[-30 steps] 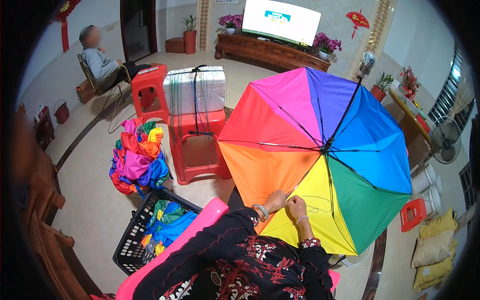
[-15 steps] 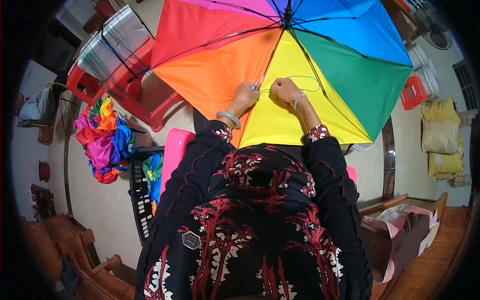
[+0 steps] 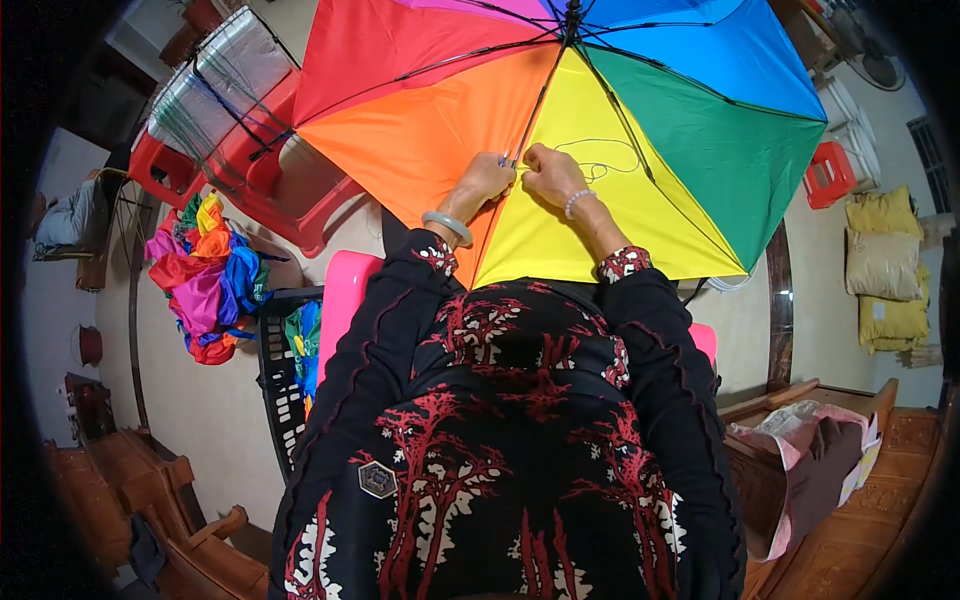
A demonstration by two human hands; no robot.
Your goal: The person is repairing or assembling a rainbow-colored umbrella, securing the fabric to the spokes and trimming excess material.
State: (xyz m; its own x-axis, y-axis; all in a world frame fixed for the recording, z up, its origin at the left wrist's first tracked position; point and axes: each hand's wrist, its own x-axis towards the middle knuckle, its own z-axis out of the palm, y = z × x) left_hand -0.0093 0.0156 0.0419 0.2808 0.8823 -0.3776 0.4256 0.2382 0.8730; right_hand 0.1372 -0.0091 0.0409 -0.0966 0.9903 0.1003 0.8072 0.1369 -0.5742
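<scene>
A rainbow umbrella (image 3: 680,170) lies spread across my lap, its inner side up and its black ribs meeting at the hub (image 3: 571,30). My left hand (image 3: 485,178), with a pale bangle at the wrist, is closed around a rib at the seam between the orange and yellow panels. Close to its right, my right hand (image 3: 556,180) is pinched at the same rib; a thin thread (image 3: 600,168) trails from there in loops over the yellow panel. Whether a needle is between those fingertips is too small to see.
Left, a heap of colourful folded fabric (image 3: 205,285) sits beside a black plastic basket (image 3: 285,400). Red stools (image 3: 250,150) carry a silvery box (image 3: 215,85). Yellow sacks (image 3: 885,270) and a red stool (image 3: 828,175) stand right. Wooden furniture (image 3: 900,450) fills the lower right.
My right hand has moved left and slightly up, close against my left hand at the rib. The thread on the yellow panel now lies in more loops. The umbrella has shifted slightly.
</scene>
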